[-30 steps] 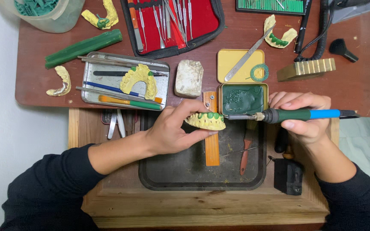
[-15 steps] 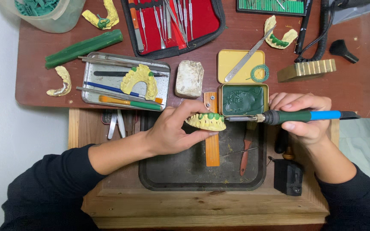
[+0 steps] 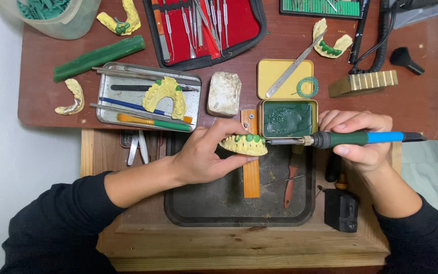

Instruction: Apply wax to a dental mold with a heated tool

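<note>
My left hand (image 3: pixel 206 157) grips a yellow dental cast with green wax teeth (image 3: pixel 245 144) over the dark tray (image 3: pixel 214 203). My right hand (image 3: pixel 361 142) holds a heated wax tool with a green and blue handle (image 3: pixel 353 137); its metal tip (image 3: pixel 275 141) points left and reaches the right end of the cast. Just behind the tip sits an open tin of green wax (image 3: pixel 287 118).
A metal tray (image 3: pixel 107 101) with instruments and another cast, a red instrument case (image 3: pixel 206 28), a green wax stick (image 3: pixel 99 57), a white block (image 3: pixel 224 93), several loose casts and a black box (image 3: pixel 341 210) surround the work area. An orange wooden peg (image 3: pixel 251 172) juts over the dark tray.
The tool tip has moved slightly left, closer onto the cast. Both hands otherwise hold nearly the same position.
</note>
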